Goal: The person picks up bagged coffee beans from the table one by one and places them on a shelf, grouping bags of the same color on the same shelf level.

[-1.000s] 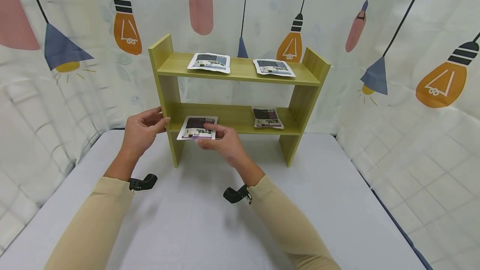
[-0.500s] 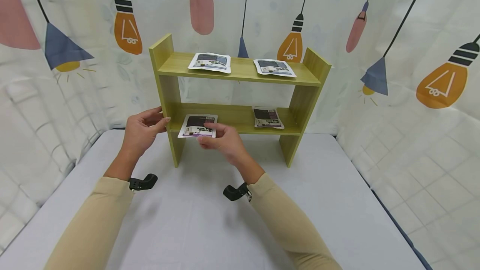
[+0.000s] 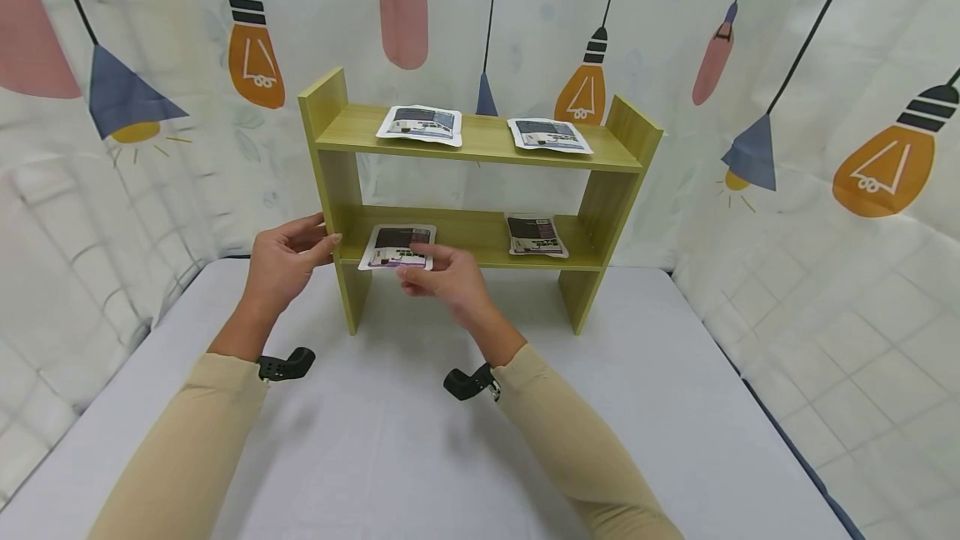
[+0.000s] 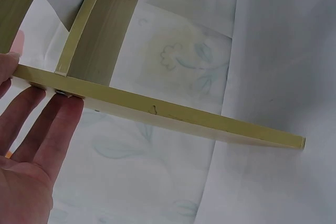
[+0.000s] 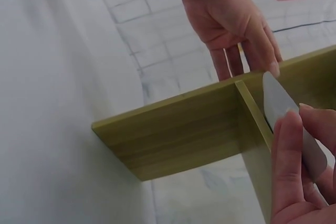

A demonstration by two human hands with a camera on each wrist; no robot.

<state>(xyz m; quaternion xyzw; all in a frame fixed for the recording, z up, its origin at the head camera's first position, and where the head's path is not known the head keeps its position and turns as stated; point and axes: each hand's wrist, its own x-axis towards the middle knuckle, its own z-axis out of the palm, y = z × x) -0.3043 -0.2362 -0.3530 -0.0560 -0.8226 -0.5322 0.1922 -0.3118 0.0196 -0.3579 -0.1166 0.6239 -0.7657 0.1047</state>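
A flat white-edged sachet (image 3: 384, 242) with a dark label and purplish lower part is at the left end of the lower board of a small wooden shelf (image 3: 472, 233). My right hand (image 3: 453, 283) pinches it by its right front edge, thumb below and fingers above. In the right wrist view the sachet (image 5: 281, 100) shows its plain silvery underside, slightly tilted over the board's front edge. My left hand (image 3: 283, 263) grips the shelf's left side panel. The left wrist view shows fingers (image 4: 55, 129) against the panel's outer face and the thumb at its front edge.
Another dark-labelled sachet (image 3: 535, 237) lies on the lower board's right. Two white and blue sachets, one left (image 3: 420, 125) and one right (image 3: 549, 136), lie on the top board. The shelf stands on a white-covered table (image 3: 390, 457), before a patterned curtain (image 3: 315, 40).
My right hand has pushed the sachet slightly back and up, farther onto the lower board. The left hand has stayed on the side panel.
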